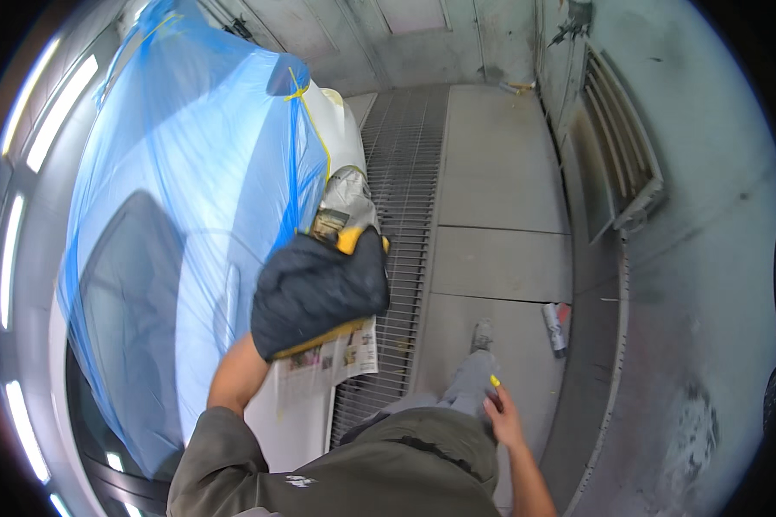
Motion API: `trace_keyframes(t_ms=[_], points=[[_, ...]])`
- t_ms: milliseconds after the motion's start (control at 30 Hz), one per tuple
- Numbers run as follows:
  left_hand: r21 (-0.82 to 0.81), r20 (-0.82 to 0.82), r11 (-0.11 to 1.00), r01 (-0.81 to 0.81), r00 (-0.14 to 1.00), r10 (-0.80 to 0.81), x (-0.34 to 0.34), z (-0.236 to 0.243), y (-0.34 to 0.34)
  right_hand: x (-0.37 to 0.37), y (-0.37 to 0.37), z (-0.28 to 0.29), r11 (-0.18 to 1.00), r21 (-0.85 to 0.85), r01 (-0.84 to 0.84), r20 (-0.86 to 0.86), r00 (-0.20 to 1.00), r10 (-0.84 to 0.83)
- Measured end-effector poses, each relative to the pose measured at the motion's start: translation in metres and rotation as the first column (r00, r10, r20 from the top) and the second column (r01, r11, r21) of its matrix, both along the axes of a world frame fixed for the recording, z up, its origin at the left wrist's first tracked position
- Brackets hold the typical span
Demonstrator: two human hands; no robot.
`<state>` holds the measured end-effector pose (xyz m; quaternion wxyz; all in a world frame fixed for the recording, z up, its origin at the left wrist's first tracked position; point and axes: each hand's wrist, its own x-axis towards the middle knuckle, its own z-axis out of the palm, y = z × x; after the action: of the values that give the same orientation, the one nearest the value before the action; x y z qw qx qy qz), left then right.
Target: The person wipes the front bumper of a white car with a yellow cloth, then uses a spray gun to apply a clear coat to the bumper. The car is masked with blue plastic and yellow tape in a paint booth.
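A black cloth pad with yellow on it (319, 284) covers my left hand, whose fingers are hidden; my left forearm (237, 375) runs into it. The pad is over newspaper masking (358, 349) along a white vehicle panel (295, 426). Behind it, crumpled paper and silver wrap (345, 194) adjoin the blue plastic sheet (155, 103) draped over the vehicle, with yellow tape (297, 93) at its edge. My right hand (503, 414) is by my leg, fingers closed on a small yellow object (495, 381).
A metal floor grate (397, 155) runs alongside the vehicle, beside grey floor panels (500, 258). A cylindrical can (553, 330) lies near the right wall, which carries a slatted vent (616, 129). Small items (517, 88) lie at the far corner. Light strips (26, 426) line the left wall.
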<state>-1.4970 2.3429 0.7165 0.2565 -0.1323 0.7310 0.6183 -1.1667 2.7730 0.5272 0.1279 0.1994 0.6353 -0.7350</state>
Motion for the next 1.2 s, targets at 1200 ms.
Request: trace_keyframes(t_ms=[1200], points=[[-0.166, 0.963, -0.712, 0.682, -0.044, -0.267, -0.770, -0.552, -0.075, -0.757, -0.028, -0.049, 0.910, 0.273, -0.313, 0.435, 0.884, 0.173]])
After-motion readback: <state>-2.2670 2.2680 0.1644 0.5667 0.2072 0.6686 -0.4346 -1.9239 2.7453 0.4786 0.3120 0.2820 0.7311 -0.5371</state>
